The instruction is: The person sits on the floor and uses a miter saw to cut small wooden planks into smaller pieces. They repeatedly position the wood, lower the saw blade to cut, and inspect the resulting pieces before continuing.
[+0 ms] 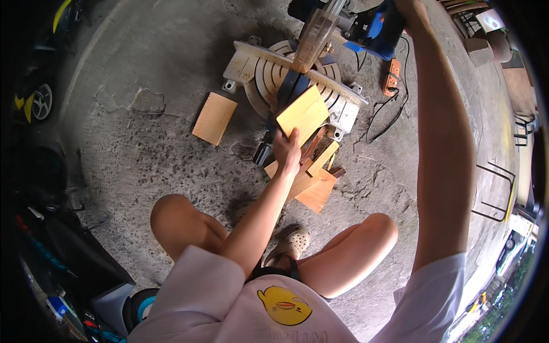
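My left hand [288,153] grips a light wooden board [304,115] by its near edge, thumb on top. The board is tilted over the turntable of a miter saw [243,67]. At the upper right, my right hand [410,12] is wrapped round the saw's blue handle [384,28]; its fingers are partly hidden. The saw head is raised, with its clear blade guard [311,46] above the fence. A second flat board [215,119] lies on the ground left of the saw. Near my left wrist lie several wood offcuts [316,193], partly covered by my arm.
An orange power strip [392,77] with a black cord lies right of the saw on rough concrete ground [131,154]. My knees are bent on either side, with a clog [296,241] between them. Dark bags and gear [63,246] stand at left; black metal frames [494,191] are at right.
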Demonstrator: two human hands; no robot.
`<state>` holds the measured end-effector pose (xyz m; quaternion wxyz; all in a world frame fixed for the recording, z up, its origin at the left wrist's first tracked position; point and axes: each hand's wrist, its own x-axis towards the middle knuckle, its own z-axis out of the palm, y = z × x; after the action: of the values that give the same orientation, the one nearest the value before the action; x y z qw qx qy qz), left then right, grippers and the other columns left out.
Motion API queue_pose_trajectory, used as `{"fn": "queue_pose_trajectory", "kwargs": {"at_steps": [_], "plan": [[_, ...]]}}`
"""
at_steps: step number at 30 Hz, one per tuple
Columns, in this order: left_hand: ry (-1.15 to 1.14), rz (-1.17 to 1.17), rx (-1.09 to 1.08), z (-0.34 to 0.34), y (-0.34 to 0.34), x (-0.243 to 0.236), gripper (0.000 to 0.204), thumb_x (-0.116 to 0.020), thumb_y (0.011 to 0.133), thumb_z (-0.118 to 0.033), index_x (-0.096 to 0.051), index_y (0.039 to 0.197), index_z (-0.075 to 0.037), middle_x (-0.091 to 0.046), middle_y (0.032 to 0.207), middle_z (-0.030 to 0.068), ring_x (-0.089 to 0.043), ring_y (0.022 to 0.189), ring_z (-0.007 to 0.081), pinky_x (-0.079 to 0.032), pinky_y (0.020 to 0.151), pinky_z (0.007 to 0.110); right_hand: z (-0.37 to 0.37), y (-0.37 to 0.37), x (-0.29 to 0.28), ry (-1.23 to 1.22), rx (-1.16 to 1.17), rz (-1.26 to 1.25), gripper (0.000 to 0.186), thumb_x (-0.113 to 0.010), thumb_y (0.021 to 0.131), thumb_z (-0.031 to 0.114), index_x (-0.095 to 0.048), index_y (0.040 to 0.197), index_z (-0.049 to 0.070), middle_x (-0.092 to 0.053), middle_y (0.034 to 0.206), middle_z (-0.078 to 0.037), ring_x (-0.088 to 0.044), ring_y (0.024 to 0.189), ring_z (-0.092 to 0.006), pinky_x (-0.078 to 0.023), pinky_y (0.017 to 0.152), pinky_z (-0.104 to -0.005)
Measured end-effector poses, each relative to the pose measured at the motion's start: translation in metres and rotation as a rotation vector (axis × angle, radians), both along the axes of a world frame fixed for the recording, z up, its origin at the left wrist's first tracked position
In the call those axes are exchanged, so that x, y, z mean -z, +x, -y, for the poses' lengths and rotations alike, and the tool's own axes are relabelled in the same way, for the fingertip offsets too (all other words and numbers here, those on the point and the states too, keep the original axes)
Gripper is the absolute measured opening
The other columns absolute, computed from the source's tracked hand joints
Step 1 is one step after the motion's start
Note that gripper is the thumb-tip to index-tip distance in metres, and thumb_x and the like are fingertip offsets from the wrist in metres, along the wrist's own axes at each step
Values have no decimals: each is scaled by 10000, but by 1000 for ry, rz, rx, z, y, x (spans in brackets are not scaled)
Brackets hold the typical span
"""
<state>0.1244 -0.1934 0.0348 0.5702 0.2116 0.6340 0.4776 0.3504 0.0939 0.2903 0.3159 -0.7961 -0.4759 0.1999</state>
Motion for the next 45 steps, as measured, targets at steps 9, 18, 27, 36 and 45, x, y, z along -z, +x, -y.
{"fn": "queue_pose_trajectory", "kwargs": {"at_steps": [9,18,27,36,45], "plan": [[563,-569,317,104,-113,-136,251,-661,887,-109,-594,1062,57,-649,1004,189,-656,901,267,-521,794,338,19,25,7,195,-27,221,486,-642,833,448,-679,1044,11,-682,1013,-235,-671,963,-361,-528,845,-440],[1020,-806,462,103,-150,-202,288,-623,856,-35,-595,1139,16,-638,1115,191,-623,1081,349,-510,925,424,274,-29,20,218,-241,-523,598,-377,1005,520,-607,1126,-18,-666,854,-83,-610,698,-125,-481,614,-259],[1060,-760,539,89,-131,-217,557,-445,636,187,-603,1140,11,-644,1120,170,-624,1094,344,-482,979,425,371,-86,7,169,-428,-834,270,-514,1006,232,-563,1085,-22,-641,938,-68,-620,861,-121,-523,764,-281],[1093,-749,569,82,-124,-226,541,-466,636,197,-617,1120,8,-653,1103,155,-629,1089,331,-484,987,423,378,-82,1,258,-368,-851,250,-427,1038,216,-543,978,2,-606,893,-41,-625,828,-119,-539,760,-276],[1098,-703,640,84,-131,-228,482,-540,694,171,-630,1119,-39,-645,1139,121,-613,1123,307,-460,1026,433,389,-79,16,282,-431,-875,561,-479,982,458,-476,1298,-5,-584,1120,-97,-586,1022,-163,-492,890,-325]]}}
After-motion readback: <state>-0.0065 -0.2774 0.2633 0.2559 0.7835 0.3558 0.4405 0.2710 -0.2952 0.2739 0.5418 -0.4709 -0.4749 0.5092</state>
